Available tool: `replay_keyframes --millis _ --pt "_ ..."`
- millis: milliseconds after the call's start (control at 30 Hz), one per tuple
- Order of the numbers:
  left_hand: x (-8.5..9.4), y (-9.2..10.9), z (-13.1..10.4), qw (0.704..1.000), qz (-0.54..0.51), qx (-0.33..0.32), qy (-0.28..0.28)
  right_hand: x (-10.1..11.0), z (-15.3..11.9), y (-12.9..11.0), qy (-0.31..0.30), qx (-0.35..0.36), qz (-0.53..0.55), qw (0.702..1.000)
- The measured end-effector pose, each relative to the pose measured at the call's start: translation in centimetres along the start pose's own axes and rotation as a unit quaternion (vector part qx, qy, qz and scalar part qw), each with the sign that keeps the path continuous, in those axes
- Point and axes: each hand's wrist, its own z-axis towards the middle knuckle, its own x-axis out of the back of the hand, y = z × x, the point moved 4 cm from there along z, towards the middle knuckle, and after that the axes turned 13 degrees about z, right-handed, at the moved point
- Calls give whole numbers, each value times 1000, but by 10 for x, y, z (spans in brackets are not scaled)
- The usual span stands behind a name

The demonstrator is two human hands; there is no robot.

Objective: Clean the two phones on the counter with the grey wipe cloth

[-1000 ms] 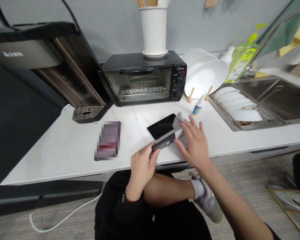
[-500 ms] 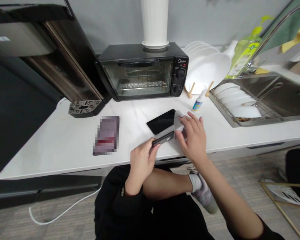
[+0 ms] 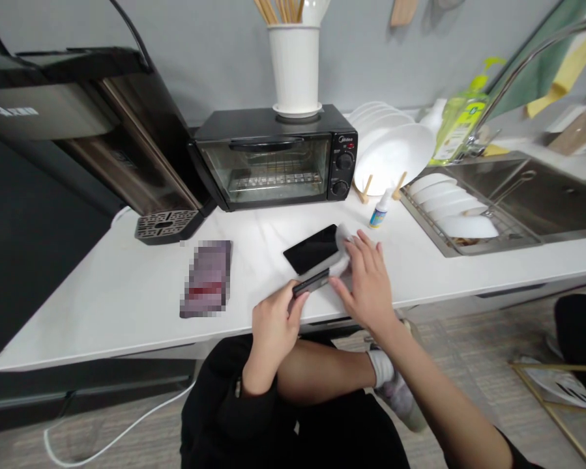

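Observation:
My left hand [image 3: 274,320] grips one end of a thin black device [image 3: 313,283], held tilted on its edge above the counter front. My right hand [image 3: 369,281] is at the device's other end, its fingers pressing a thin whitish cloth [image 3: 342,255] against it. Behind the device a flat black phone-like slab [image 3: 312,249] lies on the white counter, its right end partly behind the cloth. A small spray bottle [image 3: 379,210] stands beyond my right hand. To the left lies a purple packet [image 3: 207,279], blurred by pixels.
A toaster oven [image 3: 273,166] bearing a white utensil pot [image 3: 296,71] stands at the back, a water dispenser [image 3: 126,137] at the left. White plates [image 3: 395,156], a green soap bottle [image 3: 461,124] and a sink [image 3: 522,195] with a dish rack are right.
The camera view has tilted up, showing the utensils in the pot. My right hand and the cloth have shifted slightly along the device; my left hand keeps its hold.

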Motion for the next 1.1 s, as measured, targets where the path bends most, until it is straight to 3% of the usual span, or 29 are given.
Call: replay_keyframes --millis 100,167,233,333,400,467,567,633,700,800,867,933,1033,1100 --pt "-5 -6 0 1000 20 -4 -10 -24 -14 -47 -81 81 37 993" --pt "-7 -8 0 999 35 -6 -16 -31 -18 -60 -120 119 42 985" --pt "-5 -7 0 999 31 -5 -17 -24 -13 -45 -116 110 28 987" --pt "1 -1 1 1000 7 7 -8 -1 1 0 -44 35 -1 998" --pt "2 1 0 1000 0 11 -2 7 5 12 -4 -5 -9 1000" --pt "0 0 0 1000 -3 3 -2 1 1 -3 -13 5 5 1000" --pt "-6 -5 -1 1000 6 -10 -1 -20 -11 -47 -92 89 44 991" --pt "-6 -7 -1 1000 17 -14 0 -24 -14 -57 -123 125 50 983" --pt "-4 -6 -1 1000 14 -11 -2 -16 -9 -39 -107 107 35 988" --pt "1 1 -1 1000 -5 -4 -3 6 3 5 -21 22 -1 1000" --pt "3 3 -1 1000 -10 -2 -4 10 5 12 9 -6 -5 1000" --pt "1 1 -1 1000 -10 -6 -9 0 1 -7 -18 20 17 999" --pt "-4 -6 -2 1000 0 -20 -15 -23 -10 -50 -111 101 52 987" --pt "-5 -8 -2 1000 8 -25 -11 -28 -11 -57 -149 133 50 979"
